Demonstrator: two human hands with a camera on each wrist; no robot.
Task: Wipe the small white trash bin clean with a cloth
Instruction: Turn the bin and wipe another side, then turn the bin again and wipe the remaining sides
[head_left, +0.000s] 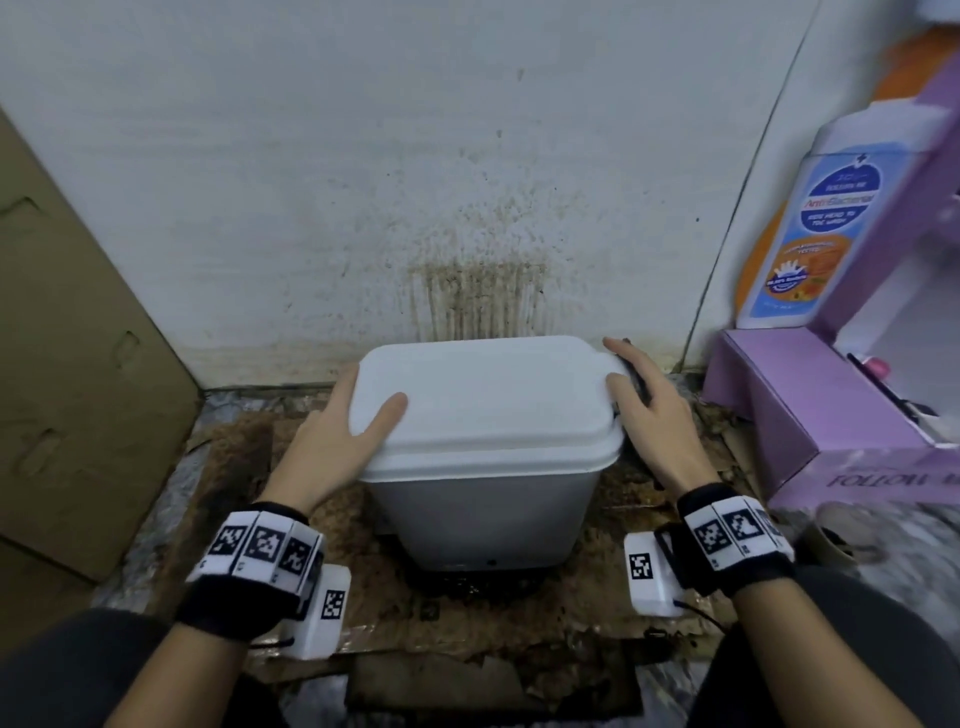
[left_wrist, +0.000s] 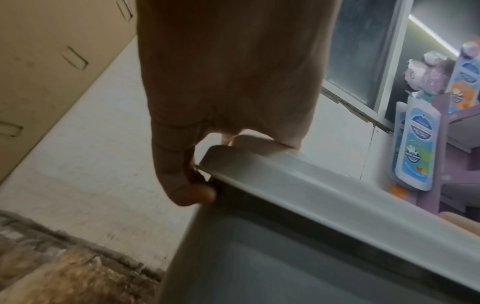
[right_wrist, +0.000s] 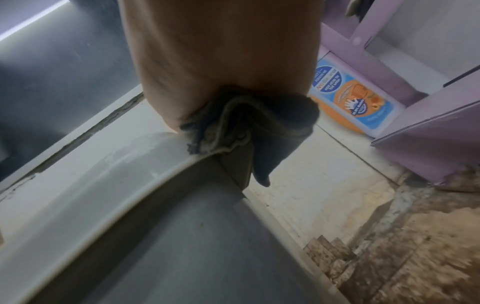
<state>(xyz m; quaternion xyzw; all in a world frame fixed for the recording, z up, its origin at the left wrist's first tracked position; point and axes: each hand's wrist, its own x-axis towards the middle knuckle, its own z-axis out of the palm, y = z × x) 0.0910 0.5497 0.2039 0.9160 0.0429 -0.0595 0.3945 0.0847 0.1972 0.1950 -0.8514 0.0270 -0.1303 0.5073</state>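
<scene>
The small white trash bin stands at the centre of the frame, lid closed, against the stained wall. My left hand grips the lid's left edge, thumb on top, fingers curled under the rim. My right hand presses a dark cloth against the lid's right edge, fingers fairly straight.
</scene>
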